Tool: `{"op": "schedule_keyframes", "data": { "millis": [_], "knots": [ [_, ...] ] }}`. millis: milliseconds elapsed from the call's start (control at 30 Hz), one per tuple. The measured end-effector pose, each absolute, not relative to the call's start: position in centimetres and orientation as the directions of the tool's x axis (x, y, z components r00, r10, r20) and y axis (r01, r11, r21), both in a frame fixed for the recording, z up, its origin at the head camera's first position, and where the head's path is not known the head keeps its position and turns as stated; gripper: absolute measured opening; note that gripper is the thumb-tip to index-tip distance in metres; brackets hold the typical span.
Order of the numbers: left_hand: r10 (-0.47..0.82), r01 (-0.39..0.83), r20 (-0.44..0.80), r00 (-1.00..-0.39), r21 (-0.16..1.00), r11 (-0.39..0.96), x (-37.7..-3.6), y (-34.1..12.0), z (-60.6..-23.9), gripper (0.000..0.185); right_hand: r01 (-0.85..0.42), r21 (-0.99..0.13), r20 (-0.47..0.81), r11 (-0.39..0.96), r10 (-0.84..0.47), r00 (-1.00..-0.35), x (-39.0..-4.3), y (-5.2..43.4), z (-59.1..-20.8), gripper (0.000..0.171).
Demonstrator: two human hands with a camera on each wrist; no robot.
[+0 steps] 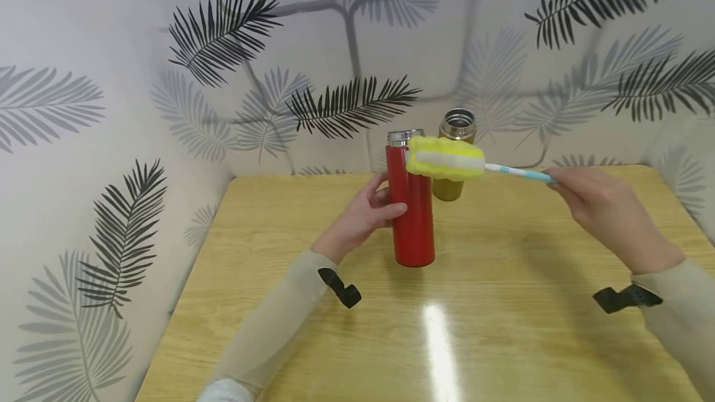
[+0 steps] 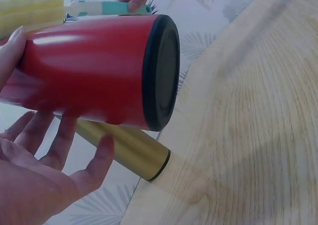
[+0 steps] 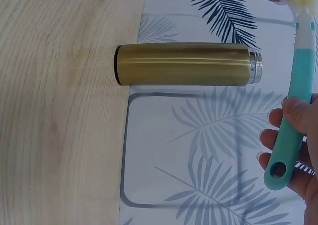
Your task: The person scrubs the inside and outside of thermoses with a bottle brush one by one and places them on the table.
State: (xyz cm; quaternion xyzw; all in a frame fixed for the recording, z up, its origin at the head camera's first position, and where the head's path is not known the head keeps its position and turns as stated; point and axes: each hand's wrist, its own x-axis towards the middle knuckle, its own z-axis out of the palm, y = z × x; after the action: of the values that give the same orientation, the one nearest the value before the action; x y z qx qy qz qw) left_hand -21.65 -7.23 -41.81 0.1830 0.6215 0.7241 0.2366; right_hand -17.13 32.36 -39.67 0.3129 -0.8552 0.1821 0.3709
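My left hand [image 1: 360, 219] grips a red thermos [image 1: 413, 228] around its side, thumb in front. The thermos is upright and uncapped, with a steel neck; its black base shows in the left wrist view, raised off the table. My right hand [image 1: 611, 213] holds a bottle brush by its turquoise and white handle [image 3: 300, 76]. The brush's yellow sponge head [image 1: 447, 159] lies sideways near the top of the red thermos, overlapping it in the head view; whether they touch I cannot tell. Behind them stands a gold thermos [image 1: 448, 190], uncapped, untouched by either hand.
A light wooden table [image 1: 503, 327] spreads beneath my arms, with a glare streak near its front. Leaf-patterned wallpaper [image 1: 313, 48] rises right behind the table's back edge, close to the gold thermos. Both wrists wear black straps.
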Motion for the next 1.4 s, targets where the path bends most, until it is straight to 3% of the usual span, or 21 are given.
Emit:
{"op": "schedule_keyframes", "data": {
  "millis": [133,500,767,1000,1200,1400],
  "knots": [
    [0.567,-0.145,-0.050,-0.822,0.982,-0.124,-21.9,-7.3,-41.9,0.058,-0.691,-0.079,0.741,0.718,-0.421,-0.523,-17.2,32.5,-40.0,0.059],
    [0.523,-0.142,-0.052,-0.851,0.981,-0.134,-22.3,-7.7,-41.7,0.057,-0.719,-0.106,0.637,0.687,-0.508,-0.580,-16.2,33.0,-41.9,0.065],
    [0.479,-0.144,-0.028,-0.877,0.967,-0.209,-22.3,-8.1,-41.5,0.055,-0.732,-0.096,0.583,0.674,-0.558,-0.590,-15.5,33.3,-42.9,0.066],
    [0.448,-0.110,0.048,-0.893,0.940,-0.322,-22.3,-8.3,-41.5,0.093,-0.735,-0.101,0.551,0.670,-0.578,-0.602,-15.0,33.6,-43.6,0.066],
    [0.446,-0.115,0.061,-0.893,0.927,-0.357,-22.3,-8.4,-41.5,0.096,-0.736,-0.094,0.554,0.670,-0.579,-0.598,-14.7,33.7,-43.6,0.065],
    [0.472,-0.133,0.045,-0.881,0.932,-0.337,-22.2,-8.3,-41.8,0.087,-0.736,-0.060,0.588,0.674,-0.573,-0.572,-15.2,33.5,-42.9,0.065]
  ]
}}
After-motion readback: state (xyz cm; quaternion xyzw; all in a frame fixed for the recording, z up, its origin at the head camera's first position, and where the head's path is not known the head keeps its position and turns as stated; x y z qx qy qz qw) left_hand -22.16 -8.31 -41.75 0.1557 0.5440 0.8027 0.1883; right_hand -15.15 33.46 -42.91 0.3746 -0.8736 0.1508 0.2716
